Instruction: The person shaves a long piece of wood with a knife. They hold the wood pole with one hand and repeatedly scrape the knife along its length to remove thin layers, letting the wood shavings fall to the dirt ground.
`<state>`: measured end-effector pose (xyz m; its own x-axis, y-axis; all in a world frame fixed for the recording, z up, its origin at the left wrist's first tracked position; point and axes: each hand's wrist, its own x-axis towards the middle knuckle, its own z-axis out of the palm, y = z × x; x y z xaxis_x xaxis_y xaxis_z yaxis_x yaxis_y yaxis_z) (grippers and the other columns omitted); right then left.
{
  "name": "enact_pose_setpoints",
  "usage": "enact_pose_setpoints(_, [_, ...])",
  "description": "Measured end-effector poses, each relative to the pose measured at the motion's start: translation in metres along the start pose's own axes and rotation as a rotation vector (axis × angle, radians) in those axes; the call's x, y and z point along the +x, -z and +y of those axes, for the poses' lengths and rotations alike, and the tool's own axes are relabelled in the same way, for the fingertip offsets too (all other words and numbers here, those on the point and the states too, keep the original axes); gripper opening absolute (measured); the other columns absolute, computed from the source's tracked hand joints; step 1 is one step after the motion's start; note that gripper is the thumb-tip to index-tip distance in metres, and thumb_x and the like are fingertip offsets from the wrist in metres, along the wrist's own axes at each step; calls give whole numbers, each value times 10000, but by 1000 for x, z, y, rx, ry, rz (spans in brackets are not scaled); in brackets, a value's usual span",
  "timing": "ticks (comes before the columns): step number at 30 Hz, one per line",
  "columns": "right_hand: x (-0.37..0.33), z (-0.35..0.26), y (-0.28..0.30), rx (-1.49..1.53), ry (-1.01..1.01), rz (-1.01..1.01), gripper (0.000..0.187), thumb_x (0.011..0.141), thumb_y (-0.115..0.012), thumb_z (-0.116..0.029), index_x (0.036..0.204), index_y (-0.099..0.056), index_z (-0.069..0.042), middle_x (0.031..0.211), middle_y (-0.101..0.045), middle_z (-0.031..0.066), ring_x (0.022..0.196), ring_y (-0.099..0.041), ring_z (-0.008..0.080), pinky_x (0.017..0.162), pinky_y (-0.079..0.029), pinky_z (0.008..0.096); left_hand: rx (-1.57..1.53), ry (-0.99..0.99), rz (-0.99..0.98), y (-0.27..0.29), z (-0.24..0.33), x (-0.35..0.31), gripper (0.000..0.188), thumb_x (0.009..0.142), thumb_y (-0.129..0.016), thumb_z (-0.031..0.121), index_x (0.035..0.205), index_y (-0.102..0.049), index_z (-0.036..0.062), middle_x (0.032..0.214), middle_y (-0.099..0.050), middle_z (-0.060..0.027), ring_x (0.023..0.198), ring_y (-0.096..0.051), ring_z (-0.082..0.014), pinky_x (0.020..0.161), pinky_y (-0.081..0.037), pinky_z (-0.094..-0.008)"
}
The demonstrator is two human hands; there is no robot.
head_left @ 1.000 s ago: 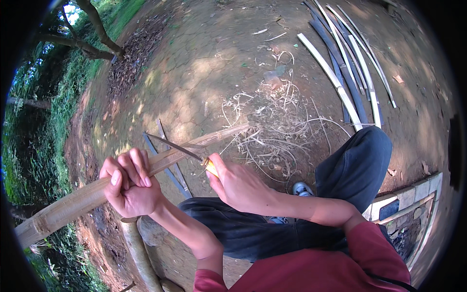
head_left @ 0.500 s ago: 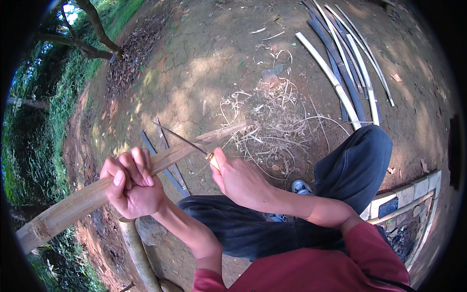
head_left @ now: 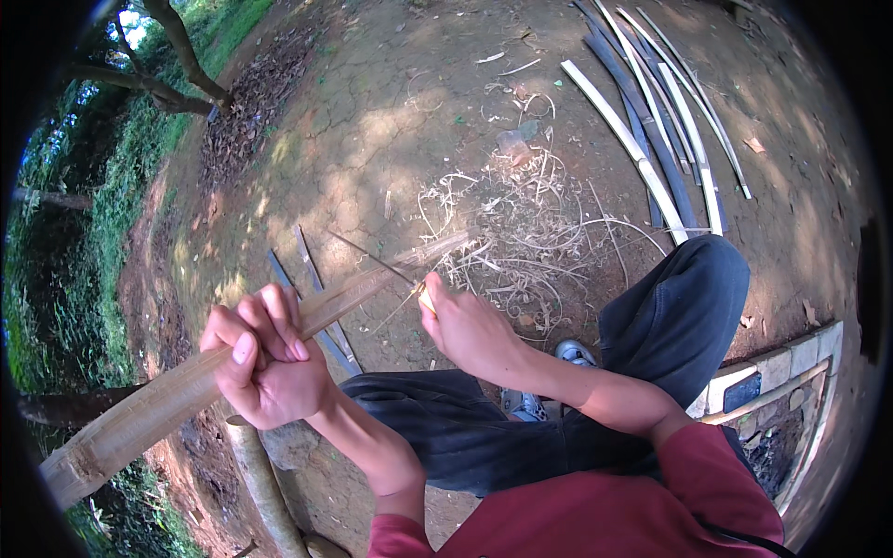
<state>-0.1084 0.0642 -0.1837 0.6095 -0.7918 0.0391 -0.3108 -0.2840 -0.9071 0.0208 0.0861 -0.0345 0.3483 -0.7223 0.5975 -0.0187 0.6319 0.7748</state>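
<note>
A long, pale length of split bamboo (head_left: 139, 416) slants from the lower left toward the middle, with a node near its thick lower end. My left hand (head_left: 270, 363) is closed around it, fingers curled in toward the palm. Farther along, the bamboo narrows to a tip above the shavings. My right hand (head_left: 473, 337) grips the light yellow handle of a knife (head_left: 377, 260), whose thin dark blade points up and left across the bamboo. Where exactly the edge meets the bamboo I cannot make out.
Curly shavings (head_left: 521, 228) litter the dirt ahead. Several pale and dark bamboo strips (head_left: 642, 121) lie at far right, and two dark strips (head_left: 321, 293) beyond my left hand. A log (head_left: 265, 484) stands at lower left; a brick-edged pit (head_left: 777, 381) is at right.
My left hand and the bamboo have shifted slightly right and nearer. My right hand has moved a little right and farther away with the knife.
</note>
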Motion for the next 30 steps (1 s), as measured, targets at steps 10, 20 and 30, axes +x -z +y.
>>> enact_pose_setpoints(10, [3,3,3,17,-50,-98,347,905,-517,-123,1145,-452,118,641,-592,273,612,-619,430,558,-495,483,-18,-6,31,9,2,0,253,763,-503,139,605,-306,121,460,-280,-6,410,-259,-105,432,-232,-233])
enact_pose_setpoints(20, [12,19,-3,-1,-47,-68,382,913,-516,-143,1174,-443,126,616,-589,252,567,-610,424,531,-487,493,-14,-24,10,10,2,2,236,764,-501,130,617,-317,119,468,-289,-7,419,-268,-107,427,-237,-232])
enact_pose_setpoints(30, [16,31,-12,-39,-86,-68,426,905,-522,-137,1188,-400,156,607,-595,248,595,-623,412,554,-501,489,-8,-28,19,6,1,-1,245,752,-501,127,607,-304,122,470,-284,-11,429,-268,-112,434,-237,-231])
